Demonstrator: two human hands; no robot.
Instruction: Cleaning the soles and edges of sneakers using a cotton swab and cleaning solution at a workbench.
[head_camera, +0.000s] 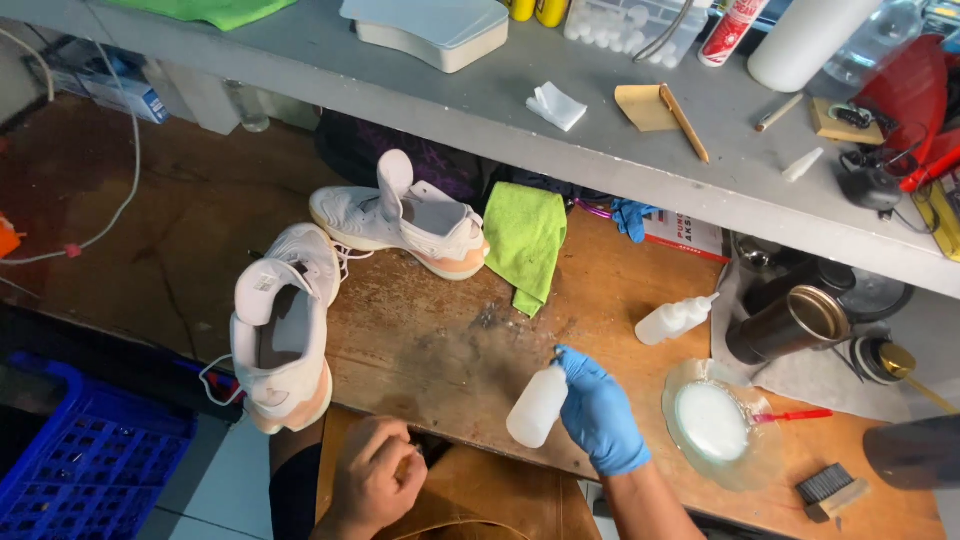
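My right hand (598, 412), in a blue glove, grips a small white squeeze bottle (537, 405) tilted over the front of the worn wooden table (430, 340). My bare left hand (372, 482) is closed into a fist at the table's near edge; whether it holds anything is hidden. Two white sneakers with peach soles are close by: one (283, 330) lies at the table's left edge, the other (400, 218) farther back. A glass dish of white liquid (712, 420) with a red-handled brush (795, 414) sits to the right of my gloved hand.
A second white squeeze bottle (675, 319) lies on the table, beside a green cloth (526, 240). A dark metal can (790, 325) and a small brush (830, 490) are at the right. A grey shelf (480, 105) with assorted tools runs above. A blue crate (90, 465) stands lower left.
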